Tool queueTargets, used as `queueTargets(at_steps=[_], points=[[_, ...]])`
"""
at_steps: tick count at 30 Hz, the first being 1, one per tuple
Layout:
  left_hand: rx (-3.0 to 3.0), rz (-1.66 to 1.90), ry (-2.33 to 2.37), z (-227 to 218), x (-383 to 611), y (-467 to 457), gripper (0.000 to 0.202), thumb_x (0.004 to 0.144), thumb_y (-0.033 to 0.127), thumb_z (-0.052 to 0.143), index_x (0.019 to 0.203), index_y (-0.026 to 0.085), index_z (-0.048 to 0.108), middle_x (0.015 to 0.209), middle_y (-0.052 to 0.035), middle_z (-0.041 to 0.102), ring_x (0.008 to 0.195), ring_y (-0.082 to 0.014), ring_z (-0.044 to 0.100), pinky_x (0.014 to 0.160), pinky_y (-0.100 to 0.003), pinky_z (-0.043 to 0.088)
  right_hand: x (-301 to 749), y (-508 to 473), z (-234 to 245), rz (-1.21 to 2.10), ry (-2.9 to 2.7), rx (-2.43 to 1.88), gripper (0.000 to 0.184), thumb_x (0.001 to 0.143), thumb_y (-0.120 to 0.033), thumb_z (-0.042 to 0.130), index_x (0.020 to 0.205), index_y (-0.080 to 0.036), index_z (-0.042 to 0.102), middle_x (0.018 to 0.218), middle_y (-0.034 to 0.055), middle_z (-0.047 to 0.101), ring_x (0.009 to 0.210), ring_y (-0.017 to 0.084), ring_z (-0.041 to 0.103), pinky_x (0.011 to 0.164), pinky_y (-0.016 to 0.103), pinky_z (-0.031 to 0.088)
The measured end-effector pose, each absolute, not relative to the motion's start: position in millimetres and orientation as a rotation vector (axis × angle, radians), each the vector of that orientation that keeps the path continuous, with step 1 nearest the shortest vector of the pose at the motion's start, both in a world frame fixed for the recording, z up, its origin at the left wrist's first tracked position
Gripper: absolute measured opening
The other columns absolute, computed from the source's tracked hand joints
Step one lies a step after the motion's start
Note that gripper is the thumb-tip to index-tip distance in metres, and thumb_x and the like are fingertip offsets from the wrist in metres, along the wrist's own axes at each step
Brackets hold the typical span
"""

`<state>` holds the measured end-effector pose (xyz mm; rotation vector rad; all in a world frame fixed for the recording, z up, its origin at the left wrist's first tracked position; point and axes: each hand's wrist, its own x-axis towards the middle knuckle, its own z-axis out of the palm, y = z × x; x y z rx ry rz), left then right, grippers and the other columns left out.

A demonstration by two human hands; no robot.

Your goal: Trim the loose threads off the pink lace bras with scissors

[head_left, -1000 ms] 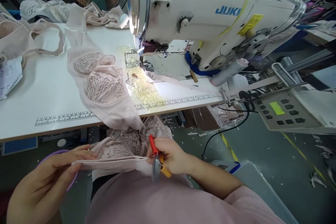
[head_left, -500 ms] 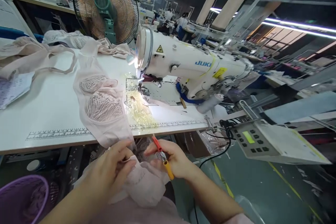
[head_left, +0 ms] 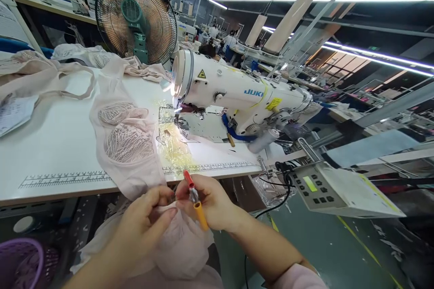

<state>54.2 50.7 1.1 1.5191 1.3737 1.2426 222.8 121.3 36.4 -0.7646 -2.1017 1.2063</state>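
My left hand (head_left: 144, 223) pinches the edge of a pale pink bra (head_left: 183, 246) that is bunched over my lap, just in front of the table edge. My right hand (head_left: 215, 203) keeps a small pair of thread snips (head_left: 193, 195), with one red and one orange handle part, against the palm. Its thumb and fingertips meet at the same bra edge, close to my left fingertips. What lies between those fingertips is too small to make out. Another lace-cupped bra (head_left: 130, 142) lies on the tabletop and hangs over the edge towards my hands.
A white sewing machine (head_left: 230, 86) with a lit needle area stands beyond my hands. A green fan (head_left: 135, 18) is behind the table (head_left: 61, 144). More pink pieces (head_left: 37, 72) lie at left, above a purple basket (head_left: 39, 257). A control box (head_left: 346, 189) juts out at right.
My right hand has moved left with the snips, and its fingertips now meet my left fingertips at the bra edge. The camera view has shifted slightly.
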Motion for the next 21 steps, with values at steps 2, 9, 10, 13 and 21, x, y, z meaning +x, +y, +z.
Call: queueTargets(at_steps=[2, 9, 10, 13, 21], points=[[1.442, 1.117, 1.385, 4, 54, 50, 0.017, 0.076, 0.035, 0.059, 0.082, 0.023, 0.068, 0.077, -0.0041, 0.070, 0.072, -0.0217, 0.065, 0.061, -0.025, 0.050, 221, 119, 31, 1.297, -2.011, -0.770, 0.015, 0.071, -0.025, 0.062, 0.071, -0.017, 0.050, 0.066, -0.0006, 0.052, 0.057, 0.010, 0.044, 0.053, 0.024, 0.039], [1.189, 1.019, 1.330, 4, 62, 48, 0.031, 0.078, 0.043, 0.055, 0.065, 0.017, 0.066, 0.055, 0.0022, 0.049, 0.052, -0.0113, 0.040, 0.049, -0.022, 0.033, 212, 115, 15, 1.595, -1.752, -0.807, 0.034, 0.065, -0.040, 0.075, 0.074, -0.017, 0.051, 0.069, -0.0003, 0.051, 0.059, 0.011, 0.047, 0.058, 0.026, 0.041], [1.169, 1.014, 1.327, 3, 62, 48, 0.031, 0.077, 0.043, 0.056, 0.065, 0.016, 0.065, 0.055, 0.0026, 0.047, 0.052, -0.0108, 0.037, 0.049, -0.022, 0.031, 213, 116, 14, 1.642, -1.745, -0.814, 0.037, 0.065, -0.043, 0.074, 0.075, -0.017, 0.050, 0.070, -0.0004, 0.051, 0.060, 0.011, 0.046, 0.059, 0.026, 0.041], [1.104, 0.981, 1.277, 3, 59, 49, 0.031, 0.077, 0.043, 0.057, 0.064, 0.016, 0.063, 0.057, 0.0020, 0.048, 0.055, -0.0117, 0.039, 0.051, -0.023, 0.031, 223, 123, 14, 1.690, -1.924, -0.785, 0.044, 0.068, -0.054, 0.068, 0.084, -0.018, 0.048, 0.072, -0.0003, 0.049, 0.061, 0.011, 0.044, 0.059, 0.026, 0.041], [0.979, 0.879, 1.265, -4, 41, 57, 0.036, 0.074, 0.050, 0.059, 0.064, 0.016, 0.053, 0.058, 0.0046, 0.040, 0.054, -0.0105, 0.034, 0.050, -0.022, 0.029, 251, 125, 2, 1.454, -2.698, -0.658, 0.044, 0.080, -0.062, 0.042, 0.073, -0.019, 0.039, 0.068, -0.0019, 0.041, 0.058, 0.011, 0.037, 0.054, 0.024, 0.035]])
